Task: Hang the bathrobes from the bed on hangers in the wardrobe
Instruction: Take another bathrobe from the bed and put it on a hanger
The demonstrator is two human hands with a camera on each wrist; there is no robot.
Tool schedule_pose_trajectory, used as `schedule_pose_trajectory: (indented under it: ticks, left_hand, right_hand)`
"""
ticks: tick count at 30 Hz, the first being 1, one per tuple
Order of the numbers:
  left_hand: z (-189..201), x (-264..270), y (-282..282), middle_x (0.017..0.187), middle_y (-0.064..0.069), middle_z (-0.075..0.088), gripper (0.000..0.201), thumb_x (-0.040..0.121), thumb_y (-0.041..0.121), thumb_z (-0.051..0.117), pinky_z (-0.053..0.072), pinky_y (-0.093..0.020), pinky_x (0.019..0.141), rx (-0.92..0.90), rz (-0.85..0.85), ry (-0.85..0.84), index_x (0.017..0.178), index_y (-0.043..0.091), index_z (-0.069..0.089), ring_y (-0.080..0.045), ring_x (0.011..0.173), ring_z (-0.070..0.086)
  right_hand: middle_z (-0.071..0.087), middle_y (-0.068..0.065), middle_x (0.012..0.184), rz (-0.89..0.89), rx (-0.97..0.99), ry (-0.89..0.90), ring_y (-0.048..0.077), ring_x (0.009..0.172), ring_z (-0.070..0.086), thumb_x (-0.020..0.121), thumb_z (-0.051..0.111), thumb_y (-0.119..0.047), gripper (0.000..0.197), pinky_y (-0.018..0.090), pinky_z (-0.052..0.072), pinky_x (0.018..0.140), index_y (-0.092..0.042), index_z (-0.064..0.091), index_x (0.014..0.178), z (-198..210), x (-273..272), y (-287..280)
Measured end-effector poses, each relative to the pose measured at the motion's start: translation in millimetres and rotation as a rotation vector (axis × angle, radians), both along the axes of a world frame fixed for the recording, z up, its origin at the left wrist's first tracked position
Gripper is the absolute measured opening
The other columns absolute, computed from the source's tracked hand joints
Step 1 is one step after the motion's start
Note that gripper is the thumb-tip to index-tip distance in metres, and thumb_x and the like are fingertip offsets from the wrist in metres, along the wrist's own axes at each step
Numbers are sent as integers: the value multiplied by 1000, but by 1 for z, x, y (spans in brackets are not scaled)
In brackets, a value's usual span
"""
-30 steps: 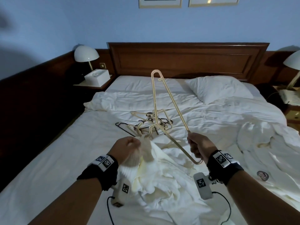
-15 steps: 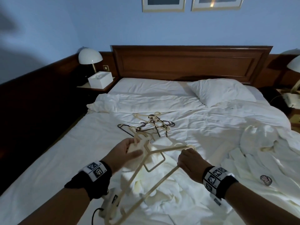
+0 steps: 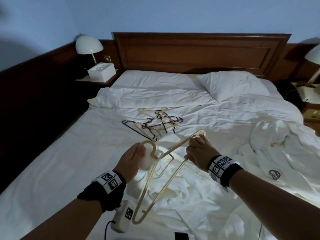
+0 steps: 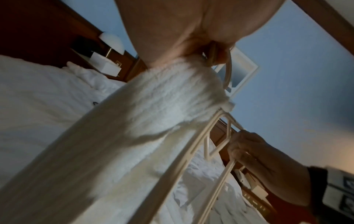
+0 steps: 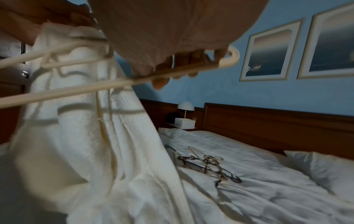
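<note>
A cream plastic hanger (image 3: 156, 193) hangs slanted above a white bathrobe (image 3: 174, 193) that lies crumpled on the bed. My left hand (image 3: 138, 155) grips a bunched part of that bathrobe (image 4: 153, 104), with the hanger's hook (image 4: 228, 72) against its fingers. My right hand (image 3: 197, 146) grips one end of the hanger (image 5: 118, 84), fingers curled round both bars. A second white bathrobe (image 3: 277, 163) with a round logo lies at the right of the bed.
A pile of cream and dark hangers (image 3: 155, 123) lies mid-bed beyond my hands. A pillow (image 3: 233, 85) and the wooden headboard (image 3: 199, 51) are behind it. Bedside shelves with lamps (image 3: 89, 45) flank the bed; a white box (image 3: 101, 71) stands at left.
The hanger, held upright by my right hand a second ago, has swung down over the bathrobe. Its hook now lies at my left hand, which still holds the fabric.
</note>
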State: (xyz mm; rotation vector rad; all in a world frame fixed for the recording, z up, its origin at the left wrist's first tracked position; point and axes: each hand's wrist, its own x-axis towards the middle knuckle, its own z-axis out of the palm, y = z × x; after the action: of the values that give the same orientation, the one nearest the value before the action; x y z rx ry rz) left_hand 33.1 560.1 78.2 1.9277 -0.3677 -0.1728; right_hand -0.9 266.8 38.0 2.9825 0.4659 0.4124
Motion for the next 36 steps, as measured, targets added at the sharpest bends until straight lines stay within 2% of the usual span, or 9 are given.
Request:
schedule_pose_trajectory:
  ticks: [5, 9, 13, 15, 19, 24, 30, 34, 36]
  left_hand:
    - [-5, -6, 0, 63, 11, 47, 27, 96, 39, 36, 34, -14, 56, 196, -117, -257, 74, 27, 46, -2, 58, 46]
    - [-5, -12, 10, 74, 11, 52, 22, 101, 41, 36, 34, -14, 62, 417, -267, -372, 83, 34, 48, -3, 67, 48]
    - [-4, -29, 11, 89, 9, 57, 45, 97, 59, 23, 42, -21, 68, 477, -463, -516, 97, 24, 51, -10, 75, 53]
    - [-1, -39, 9, 87, 12, 52, 32, 98, 54, 24, 38, -19, 64, 462, -513, -600, 94, 30, 46, -10, 74, 51]
    - [-7, -51, 21, 82, 15, 45, 21, 97, 49, 34, 35, -19, 61, 477, -417, -589, 89, 31, 41, -8, 66, 45]
    - [-30, -56, 44, 86, 1, 56, 32, 92, 46, 32, 41, -24, 70, 417, -158, -459, 92, 22, 54, -10, 75, 50]
    - [-27, -62, 41, 82, 1, 50, 26, 98, 27, 38, 47, -32, 63, 392, -17, -612, 86, 12, 56, -21, 70, 52]
    - [-17, -83, 26, 84, -1, 50, 25, 98, 27, 41, 48, -34, 62, 402, -42, -613, 85, 12, 56, -22, 70, 53]
    - [-11, -95, 26, 84, 1, 49, 29, 98, 30, 40, 48, -34, 60, 375, -97, -612, 83, 11, 56, -20, 68, 52]
  right_hand:
    - [68, -10, 96, -146, 207, 523, 15, 99, 61, 90, 54, -50, 23, 34, 47, 91, -30, 66, 89, 30, -9, 28]
    - [62, -9, 68, -234, 321, 412, 12, 77, 62, 84, 59, -58, 33, 30, 50, 72, -26, 56, 74, 58, -12, 45]
    - [46, -2, 138, -46, 353, 463, 20, 127, 44, 79, 71, -47, 72, 41, 42, 104, -35, 33, 140, 47, -12, 69]
    - [35, 3, 151, 39, 218, 585, 23, 141, 26, 84, 67, -40, 76, 43, 29, 114, -31, 28, 148, 28, -12, 84]
    - [66, 8, 112, -72, 255, 564, 30, 111, 59, 98, 46, -38, 27, 35, 45, 89, -20, 57, 115, 20, -9, 80]
    - [61, -1, 85, -56, 407, 501, 25, 85, 62, 89, 55, -53, 29, 30, 45, 70, -25, 57, 96, 54, -19, 66]
    - [64, 6, 103, -211, 91, 520, 29, 92, 63, 94, 45, -56, 45, 33, 47, 72, -22, 45, 123, 49, -80, 74]
    - [60, 6, 122, -222, 426, 808, 27, 109, 61, 95, 53, -37, 63, 37, 50, 92, -20, 22, 146, 5, -136, 118]
    - [59, -7, 115, -115, 710, 939, 14, 97, 65, 94, 56, -27, 58, 32, 54, 81, -25, 27, 144, -6, -152, 137]
